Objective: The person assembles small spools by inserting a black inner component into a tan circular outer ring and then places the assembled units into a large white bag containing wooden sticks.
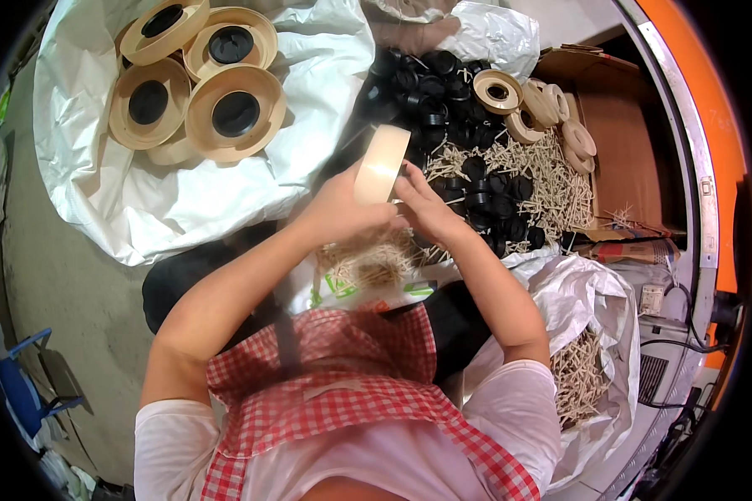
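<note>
This looks like a small workshop. Big white sacks (134, 192) hold piles of tan spools (196, 79), and a cardboard box (622, 142) is full of black caps (430, 83) and little sticks (551, 188).

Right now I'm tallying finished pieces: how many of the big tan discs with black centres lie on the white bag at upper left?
4 show their faces: rear left, rear right, front left, front right. An edge beneath suggests more hidden.
</note>
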The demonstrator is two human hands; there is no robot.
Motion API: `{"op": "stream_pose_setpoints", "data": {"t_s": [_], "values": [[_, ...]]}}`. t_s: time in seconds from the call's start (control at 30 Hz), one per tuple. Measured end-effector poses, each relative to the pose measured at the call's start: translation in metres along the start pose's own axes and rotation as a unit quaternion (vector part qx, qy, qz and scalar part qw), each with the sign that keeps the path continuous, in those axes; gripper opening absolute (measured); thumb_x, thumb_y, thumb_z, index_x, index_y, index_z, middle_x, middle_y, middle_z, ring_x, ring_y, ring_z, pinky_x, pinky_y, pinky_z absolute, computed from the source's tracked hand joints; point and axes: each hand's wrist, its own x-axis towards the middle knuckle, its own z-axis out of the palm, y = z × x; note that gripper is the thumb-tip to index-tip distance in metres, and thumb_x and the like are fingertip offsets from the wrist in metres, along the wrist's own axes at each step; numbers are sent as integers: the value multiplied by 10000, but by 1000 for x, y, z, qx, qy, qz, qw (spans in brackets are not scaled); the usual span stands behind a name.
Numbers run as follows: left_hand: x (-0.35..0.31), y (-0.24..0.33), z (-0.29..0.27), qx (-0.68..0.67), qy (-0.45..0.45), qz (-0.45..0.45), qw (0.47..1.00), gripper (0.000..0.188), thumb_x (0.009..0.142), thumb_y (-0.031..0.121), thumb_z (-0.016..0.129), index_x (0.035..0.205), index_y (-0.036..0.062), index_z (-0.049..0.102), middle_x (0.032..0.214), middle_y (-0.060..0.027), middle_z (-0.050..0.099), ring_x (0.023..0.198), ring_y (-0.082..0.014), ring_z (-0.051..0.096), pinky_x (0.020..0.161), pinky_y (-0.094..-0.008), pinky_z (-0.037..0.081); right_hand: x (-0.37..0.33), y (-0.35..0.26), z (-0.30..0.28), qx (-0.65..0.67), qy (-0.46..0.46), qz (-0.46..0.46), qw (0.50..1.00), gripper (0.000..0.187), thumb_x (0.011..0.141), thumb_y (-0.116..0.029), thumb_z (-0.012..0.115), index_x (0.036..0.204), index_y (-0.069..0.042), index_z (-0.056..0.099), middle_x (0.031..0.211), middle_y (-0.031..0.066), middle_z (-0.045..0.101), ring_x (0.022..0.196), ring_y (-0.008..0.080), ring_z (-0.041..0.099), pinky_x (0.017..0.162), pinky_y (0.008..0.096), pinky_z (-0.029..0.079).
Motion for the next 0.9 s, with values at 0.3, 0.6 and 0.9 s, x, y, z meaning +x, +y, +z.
{"op": "stream_pose_setpoints", "data": {"t_s": [0.3,0.6,0.9], "values": [[4,-6,-7,-7,-48,-35,998,480,772,168,670,1197,30,496,881,-30,591,689,-89,555,586,-242,461,-1,0,2,21,-11,74,997,718,804,-79,641,1391,-44,229,1290,192,448,1064,278,555,917,353,466],[1,-10,7,3,-2,-2,1000,512,766,150,666,1221,25,468,901,-39,593,707,-91,561,599,-238,469,20,46,-50,284,-231,174,914,668,918,-468,474,1391,-48,261,1119,146,592,903,250,628,796,323,522],[3,-7,-15,51,162,-1,985,561,715,171,696,1213,-1,500,956,-80,639,859,-153,612,770,-293,490,4,5,-35,-18,-92,128,987,522,935,-473,443,893,10,637,588,51,597,416,118,522,374,230,420]]}}
